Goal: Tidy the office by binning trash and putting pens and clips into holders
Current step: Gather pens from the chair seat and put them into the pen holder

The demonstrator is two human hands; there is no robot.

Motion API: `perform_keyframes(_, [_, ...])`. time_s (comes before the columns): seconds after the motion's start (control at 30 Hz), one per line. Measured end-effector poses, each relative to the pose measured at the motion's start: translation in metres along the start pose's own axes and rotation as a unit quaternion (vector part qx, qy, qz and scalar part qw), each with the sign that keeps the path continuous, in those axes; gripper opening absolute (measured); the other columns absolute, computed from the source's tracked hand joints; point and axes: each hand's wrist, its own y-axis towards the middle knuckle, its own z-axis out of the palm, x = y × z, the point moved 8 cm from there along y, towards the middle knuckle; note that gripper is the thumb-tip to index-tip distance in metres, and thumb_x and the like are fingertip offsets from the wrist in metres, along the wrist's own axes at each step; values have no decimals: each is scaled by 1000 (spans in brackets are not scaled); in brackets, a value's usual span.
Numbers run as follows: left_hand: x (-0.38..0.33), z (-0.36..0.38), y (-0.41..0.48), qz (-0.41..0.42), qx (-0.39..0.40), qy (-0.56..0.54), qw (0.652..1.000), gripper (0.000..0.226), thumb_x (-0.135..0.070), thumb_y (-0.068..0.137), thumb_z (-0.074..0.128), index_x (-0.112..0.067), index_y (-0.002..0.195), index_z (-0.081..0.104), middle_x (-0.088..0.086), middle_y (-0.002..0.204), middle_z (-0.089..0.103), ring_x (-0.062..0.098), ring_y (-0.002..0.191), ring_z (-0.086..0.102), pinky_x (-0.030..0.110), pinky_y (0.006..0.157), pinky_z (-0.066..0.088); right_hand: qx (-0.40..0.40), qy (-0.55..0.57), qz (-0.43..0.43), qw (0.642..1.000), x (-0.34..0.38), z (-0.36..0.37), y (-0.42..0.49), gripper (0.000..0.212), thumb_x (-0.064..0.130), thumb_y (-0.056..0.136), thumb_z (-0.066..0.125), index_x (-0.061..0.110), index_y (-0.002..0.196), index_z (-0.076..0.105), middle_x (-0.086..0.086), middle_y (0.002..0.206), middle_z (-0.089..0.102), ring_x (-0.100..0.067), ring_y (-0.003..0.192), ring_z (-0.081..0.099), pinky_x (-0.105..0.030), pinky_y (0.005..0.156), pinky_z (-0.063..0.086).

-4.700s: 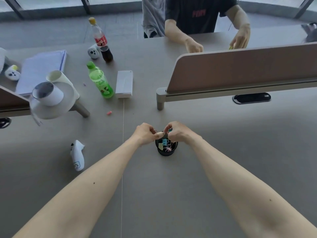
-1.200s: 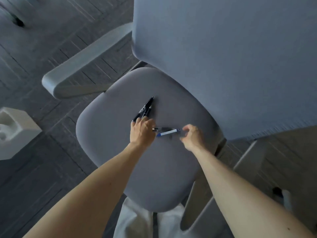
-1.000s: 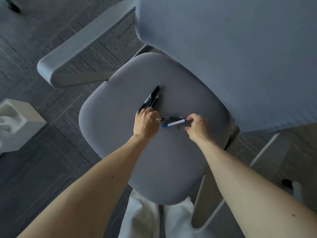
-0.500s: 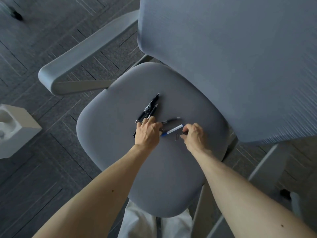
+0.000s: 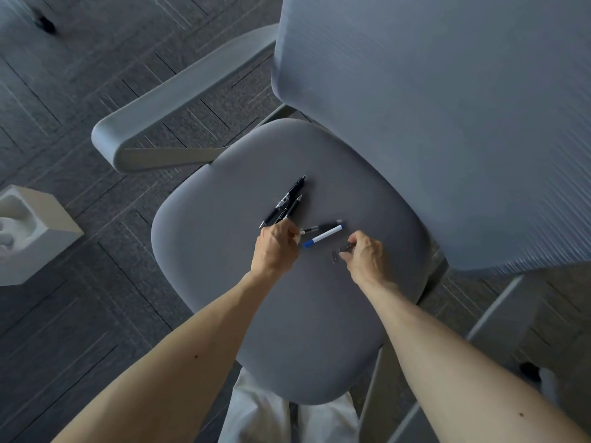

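Two black pens [image 5: 285, 202] lie side by side on the grey chair seat [image 5: 224, 251]. Just right of them lie a thin dark pen [image 5: 323, 227] and a white pen with a blue cap [image 5: 323, 237]. My left hand [image 5: 275, 246] rests on the seat, its fingertips pinching the near end of the thin dark pen and hiding the black pens' lower ends. My right hand [image 5: 366, 255] pinches a small dark clip [image 5: 346, 248]. A metal paper clip [image 5: 334, 256] lies loose just left of it.
The chair's grey backrest [image 5: 431, 123] rises at the right and its armrest [image 5: 166, 123] juts out to the left. A white moulded box [image 5: 32, 231] sits on the dark carpet at the left. White trousers [image 5: 262, 417] show below the seat.
Earlier both hands were at a black clip holder on a desk; the view is now the chair. Over the last second my right hand left the white pen's end and closed on the small clip.
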Motion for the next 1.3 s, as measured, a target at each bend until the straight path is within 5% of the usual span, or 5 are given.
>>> perform_keyframes(0.43, [-16,56,-29,-65,51,-81,993,12,-15,77,61,-6,74,68,14,64,66,26,61,52,37,62,55,19,41,99,994,-26,-1,-1,4,15,84,73,12,82,71,-11,85,72,-28,81,68,-26,68,49])
perform_keyframes(0.7, [-25,73,-27,-105,33,-49,993,16,-13,74,60,-1,62,60,11,57,50,35,61,47,35,61,49,45,122,123,984,-39,1,3,10,5,78,70,13,74,73,-15,84,75,-32,80,73,-43,78,61])
perform_keyframes(0.93, [-31,75,-32,-86,64,-36,994,18,-14,86,57,-6,88,73,18,94,68,39,92,62,36,77,50,53,162,115,979,-33,-4,0,25,11,79,71,22,58,63,-14,81,75,-31,81,73,-45,80,60])
perform_keyframes(1.1, [-27,9,-49,-99,22,-142,985,12,-12,79,58,-10,73,69,13,70,73,20,51,62,24,41,49,91,226,79,967,24,-36,-25,16,-1,83,66,10,72,67,-11,66,67,-19,55,62,-35,67,60])
perform_keyframes(1.3, [-28,-169,-93,-61,-89,-203,973,4,-12,74,76,-14,77,76,-1,62,71,18,65,70,30,61,58,187,270,-62,942,179,-80,-80,9,-3,84,69,5,86,71,-9,73,70,-15,55,66,-25,60,59])
